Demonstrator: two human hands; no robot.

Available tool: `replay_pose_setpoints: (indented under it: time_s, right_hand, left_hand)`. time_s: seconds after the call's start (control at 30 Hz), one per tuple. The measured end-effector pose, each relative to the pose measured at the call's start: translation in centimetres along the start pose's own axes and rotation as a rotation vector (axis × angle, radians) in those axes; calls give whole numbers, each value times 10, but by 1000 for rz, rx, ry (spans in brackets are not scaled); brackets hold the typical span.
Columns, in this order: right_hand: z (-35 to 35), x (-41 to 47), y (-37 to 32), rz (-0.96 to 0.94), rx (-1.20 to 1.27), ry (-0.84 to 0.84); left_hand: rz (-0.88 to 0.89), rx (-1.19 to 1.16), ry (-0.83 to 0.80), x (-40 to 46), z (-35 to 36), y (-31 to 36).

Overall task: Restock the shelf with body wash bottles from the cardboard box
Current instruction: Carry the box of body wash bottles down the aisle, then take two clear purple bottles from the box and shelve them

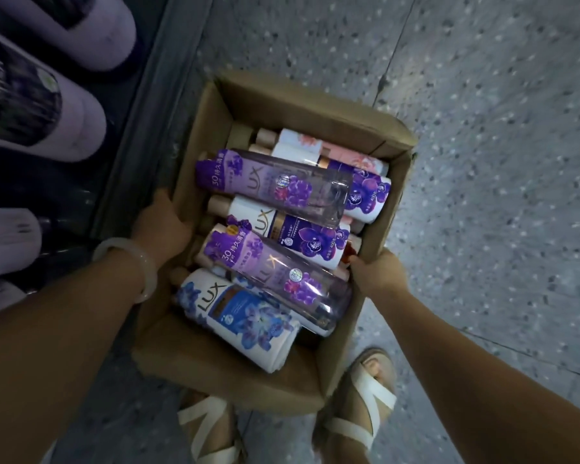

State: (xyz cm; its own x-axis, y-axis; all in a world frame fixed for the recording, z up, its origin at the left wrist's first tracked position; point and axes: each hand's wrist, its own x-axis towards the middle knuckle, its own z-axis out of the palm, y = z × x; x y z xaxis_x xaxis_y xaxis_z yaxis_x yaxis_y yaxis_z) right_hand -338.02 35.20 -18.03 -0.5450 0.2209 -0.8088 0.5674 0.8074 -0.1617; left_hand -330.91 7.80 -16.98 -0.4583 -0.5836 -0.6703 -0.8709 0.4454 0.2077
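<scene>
An open cardboard box [315, 102] sits in the middle of the view above the floor, filled with several body wash bottles lying on their sides. Two clear purple bottles [275, 185] lie on top; white bottles with purple flowers [302, 234] and a white bottle with blue flowers [238, 313] lie around them. Pink-flowered bottles [345, 155] lie at the far end. My left hand [163, 226], with a pale bangle on the wrist, grips the box's left wall. My right hand [377, 272] grips the right wall.
At the left a dark shelf edge [138, 128] runs up the view, with large lilac bottles [77, 118] on the shelf behind it. Grey speckled floor [482, 162] spreads to the right. My sandalled feet [359, 406] stand below the box.
</scene>
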Motion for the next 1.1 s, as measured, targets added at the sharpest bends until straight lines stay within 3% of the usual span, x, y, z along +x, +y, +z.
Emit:
replay_pose_setpoints:
  time_s: [0.1, 0.23, 0.47, 0.73, 0.9, 1.0, 1.1]
  right_hand:
    - [-22, -14, -7, 34, 25, -121]
    - [-58, -48, -20, -67, -104, -67]
    - [-110, -120, -74, -201, -355, -74]
    - [-136, -167, -135, -374, -513, -209]
    - [-157, -159, -154, -488, -692, -381]
    - [-171, -149, -174, -610, -793, -368]
    - [-170, -132, -190, -684, -842, -372]
  left_hand:
    - [-36, -26, -5, -24, -5, 3]
    - [18, -89, 25, -73, -20, 10]
    - [143, -61, -91, -144, -74, 55]
    - [-246, -328, -130, -223, -83, 101]
    - [-460, -530, -86, -245, -78, 147]
    - [-575, -529, -17, -245, -84, 163]
    - [-606, -695, 66, -227, -71, 165]
